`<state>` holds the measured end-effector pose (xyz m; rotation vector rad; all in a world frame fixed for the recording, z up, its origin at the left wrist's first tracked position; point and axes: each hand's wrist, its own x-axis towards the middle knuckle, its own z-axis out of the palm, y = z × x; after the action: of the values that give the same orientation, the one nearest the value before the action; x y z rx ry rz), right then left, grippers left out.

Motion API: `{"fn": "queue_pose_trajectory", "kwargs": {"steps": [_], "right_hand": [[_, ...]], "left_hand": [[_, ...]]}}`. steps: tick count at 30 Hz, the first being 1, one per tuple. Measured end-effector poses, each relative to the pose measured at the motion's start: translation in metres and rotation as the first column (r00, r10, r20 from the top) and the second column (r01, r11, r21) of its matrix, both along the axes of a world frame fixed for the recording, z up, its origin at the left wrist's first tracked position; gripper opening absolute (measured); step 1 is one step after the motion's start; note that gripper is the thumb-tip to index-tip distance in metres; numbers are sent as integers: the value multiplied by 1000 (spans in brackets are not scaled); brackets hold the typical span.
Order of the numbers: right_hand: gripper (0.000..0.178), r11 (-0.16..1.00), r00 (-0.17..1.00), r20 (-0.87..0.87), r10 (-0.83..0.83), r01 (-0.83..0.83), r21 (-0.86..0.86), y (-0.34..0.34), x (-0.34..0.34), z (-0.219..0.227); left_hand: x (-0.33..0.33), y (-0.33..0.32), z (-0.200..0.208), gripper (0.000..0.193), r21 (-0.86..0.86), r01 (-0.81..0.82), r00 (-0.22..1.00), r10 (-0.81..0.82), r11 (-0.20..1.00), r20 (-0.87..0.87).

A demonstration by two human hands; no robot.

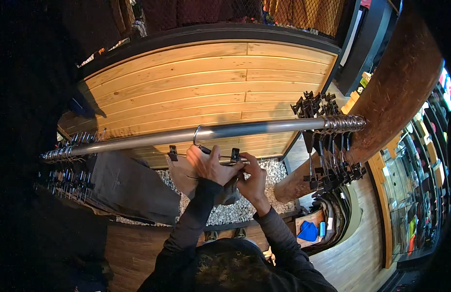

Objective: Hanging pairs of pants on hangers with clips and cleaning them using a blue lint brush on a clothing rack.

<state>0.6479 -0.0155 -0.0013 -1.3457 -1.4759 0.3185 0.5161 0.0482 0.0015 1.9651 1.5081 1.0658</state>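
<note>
Dark-sleeved forearms (192,216) slanted up from below, bare hands sat close together, left hand (208,164) lay back uppermost, right hand (253,180) turned inward, fingers bent, fingertips partly hidden.

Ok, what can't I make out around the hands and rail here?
All in the head view:
- Hanger bar: partly behind the left hand.
- Tan garment's middle: behind the left hand and wrist.
- What the right hand pinches: covered by its own fingers.
- Rail's left end: bunched hangers and darkness.
</note>
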Motion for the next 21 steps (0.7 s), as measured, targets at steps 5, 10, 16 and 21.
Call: {"fn": "queue_pose_trajectory", "kwargs": {"steps": [5,10,16,21], "right_hand": [[63,991,995,-64,-79,86,100,0,10,-16],[55,927,976,88,-201,161,338,-5,11,-13],[51,959,995,-72,-65,82,270,-7,16,-5],[53,972,1000,22,-5,-1,236,-9,20,1]], "left_hand": [[4,-6,3,62,136,95,984,-114,986,139],[0,-12,6,58,128,122,974,-144,984,177],[4,-14,13,59,150,112,989,-126,982,83],[2,-4,2,56,366,66,997,-79,928,19]]}}
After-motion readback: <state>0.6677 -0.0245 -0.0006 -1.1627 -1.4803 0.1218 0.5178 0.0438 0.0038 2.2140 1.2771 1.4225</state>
